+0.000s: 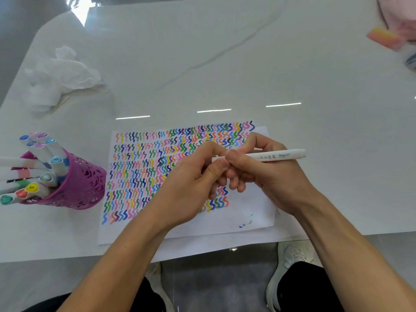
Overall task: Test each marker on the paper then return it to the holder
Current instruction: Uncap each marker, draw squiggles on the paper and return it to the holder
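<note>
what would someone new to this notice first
The sheet of paper in the middle of the table, nearly filled with rows of coloured squiggles, catches the eye first. Above it the left hand and right hand both hold a white marker, lying roughly level. At the left stands a purple holder packed with capped markers.

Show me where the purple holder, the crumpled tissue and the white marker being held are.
purple holder (81, 183): head view, on its patterned side wall.
crumpled tissue (60, 79): head view, on the middle of the wad.
white marker (276, 155): head view, on the printed part of its barrel.
</note>
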